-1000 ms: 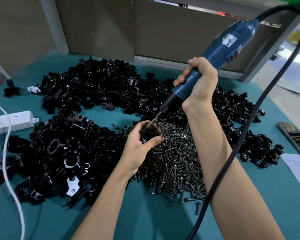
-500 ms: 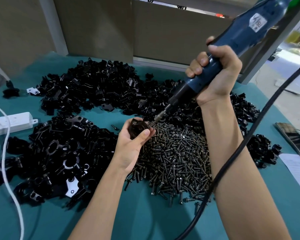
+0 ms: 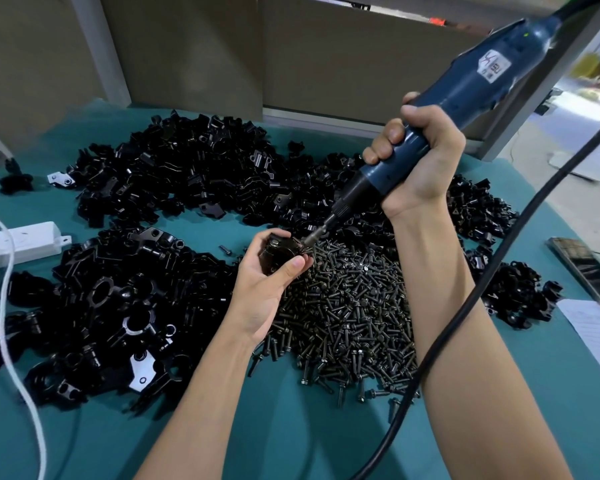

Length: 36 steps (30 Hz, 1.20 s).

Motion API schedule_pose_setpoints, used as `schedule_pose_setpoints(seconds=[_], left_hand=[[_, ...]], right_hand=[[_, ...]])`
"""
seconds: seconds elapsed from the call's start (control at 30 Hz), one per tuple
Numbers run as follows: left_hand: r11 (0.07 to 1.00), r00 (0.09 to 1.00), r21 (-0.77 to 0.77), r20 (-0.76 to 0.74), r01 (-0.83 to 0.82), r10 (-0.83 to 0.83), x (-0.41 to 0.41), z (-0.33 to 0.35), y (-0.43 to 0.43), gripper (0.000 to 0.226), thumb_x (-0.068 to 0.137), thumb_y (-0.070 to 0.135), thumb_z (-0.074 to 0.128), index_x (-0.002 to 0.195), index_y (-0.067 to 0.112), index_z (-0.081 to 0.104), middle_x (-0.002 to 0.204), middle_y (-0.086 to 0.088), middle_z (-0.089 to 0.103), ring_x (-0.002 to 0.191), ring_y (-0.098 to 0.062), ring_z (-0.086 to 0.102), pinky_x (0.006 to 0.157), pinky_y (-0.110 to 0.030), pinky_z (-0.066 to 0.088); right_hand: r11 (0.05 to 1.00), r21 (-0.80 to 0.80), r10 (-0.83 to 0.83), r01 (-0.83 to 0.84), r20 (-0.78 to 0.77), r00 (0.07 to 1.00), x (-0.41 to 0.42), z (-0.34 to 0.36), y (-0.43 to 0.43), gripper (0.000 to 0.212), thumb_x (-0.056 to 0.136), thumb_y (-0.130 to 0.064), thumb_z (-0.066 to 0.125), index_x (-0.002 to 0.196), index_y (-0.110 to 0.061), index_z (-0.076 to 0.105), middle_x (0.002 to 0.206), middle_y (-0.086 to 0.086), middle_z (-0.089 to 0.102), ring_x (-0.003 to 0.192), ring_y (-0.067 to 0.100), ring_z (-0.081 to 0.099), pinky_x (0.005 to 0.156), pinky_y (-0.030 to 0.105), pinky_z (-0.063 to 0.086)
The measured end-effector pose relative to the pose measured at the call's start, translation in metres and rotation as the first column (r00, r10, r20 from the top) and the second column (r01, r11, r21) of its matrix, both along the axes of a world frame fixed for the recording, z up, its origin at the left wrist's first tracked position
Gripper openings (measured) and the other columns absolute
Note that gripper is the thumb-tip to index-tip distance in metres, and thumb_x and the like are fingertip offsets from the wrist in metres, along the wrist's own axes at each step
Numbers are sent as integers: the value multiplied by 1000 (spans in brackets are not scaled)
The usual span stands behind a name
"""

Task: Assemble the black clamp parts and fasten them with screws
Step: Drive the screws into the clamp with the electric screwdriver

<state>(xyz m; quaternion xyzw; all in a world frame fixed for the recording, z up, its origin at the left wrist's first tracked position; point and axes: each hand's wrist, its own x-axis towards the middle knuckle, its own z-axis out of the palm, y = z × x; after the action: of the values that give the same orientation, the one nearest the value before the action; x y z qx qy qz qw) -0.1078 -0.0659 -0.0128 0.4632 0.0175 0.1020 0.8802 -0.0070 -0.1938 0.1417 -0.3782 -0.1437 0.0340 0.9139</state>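
Note:
My left hand [image 3: 267, 289] grips a black clamp assembly [image 3: 278, 252] just above the left edge of a heap of dark screws [image 3: 350, 306]. My right hand [image 3: 420, 161] holds a blue electric screwdriver [image 3: 465, 84] slanted down to the left. Its bit tip [image 3: 309, 240] touches the right side of the clamp. Piles of loose black clamp parts lie at the back [image 3: 187, 174], at the left [image 3: 101, 306] and at the right [image 3: 510, 285] of the teal table [image 3: 291, 427].
The screwdriver's black cable [image 3: 465, 306] hangs down across my right forearm. A white power strip [image 3: 18, 240] and a white cord [image 3: 11, 341] lie at the left. At the right edge, a phone [image 3: 586, 268] and a sheet of paper [image 3: 596, 334] rest on the table.
The screwdriver and my right hand rose and shifted right, the tool now steeper. My left hand turned the clamp and lifted it slightly left. The bit stays at the clamp.

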Motion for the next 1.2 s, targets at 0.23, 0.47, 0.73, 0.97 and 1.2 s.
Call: schedule_pose_setpoints(seconds=[0.23,0.47,0.73,0.97,1.2], left_hand=[[1000,1000,5,-12,2,-2,-1,1,1,37,74,6,75,107,17,62,99,-3,71,99,-28,71,95,-31,55],[998,1000,59,-18,-14,15,-1,0,1,45,67,16,84,107,16,63,104,-8,69,101,-32,72,104,-42,50],[998,1000,67,-12,-17,18,-1,-2,2,37,74,6,78,107,16,63,100,-1,72,101,-31,71,107,-46,49],[999,1000,42,-14,-1,2,-1,0,0,48,66,17,84,108,12,61,100,-7,68,96,-30,73,100,-38,54],[998,1000,58,-8,7,-7,-3,1,-1,51,65,19,84,109,11,60,102,-10,63,95,-29,73,102,-41,52]], right_hand=[[1000,-15,-6,6,-14,1000,0,-1,1,12,73,-8,54,83,-15,50,53,-2,44,41,13,39,46,22,35],[999,-48,-9,8,-28,1000,2,-2,4,13,70,-9,55,80,-14,49,52,-1,43,40,14,38,45,23,35],[998,-54,-14,12,-29,999,3,-3,7,11,71,-8,54,78,-14,48,52,-1,42,39,14,37,45,23,36],[998,-69,-10,8,-30,1000,3,-3,7,11,71,-8,53,77,-15,47,51,-1,43,39,14,38,45,23,35],[997,-81,-21,18,-42,999,1,-3,6,13,69,-8,55,77,-15,47,52,-1,42,39,14,37,45,23,35]])
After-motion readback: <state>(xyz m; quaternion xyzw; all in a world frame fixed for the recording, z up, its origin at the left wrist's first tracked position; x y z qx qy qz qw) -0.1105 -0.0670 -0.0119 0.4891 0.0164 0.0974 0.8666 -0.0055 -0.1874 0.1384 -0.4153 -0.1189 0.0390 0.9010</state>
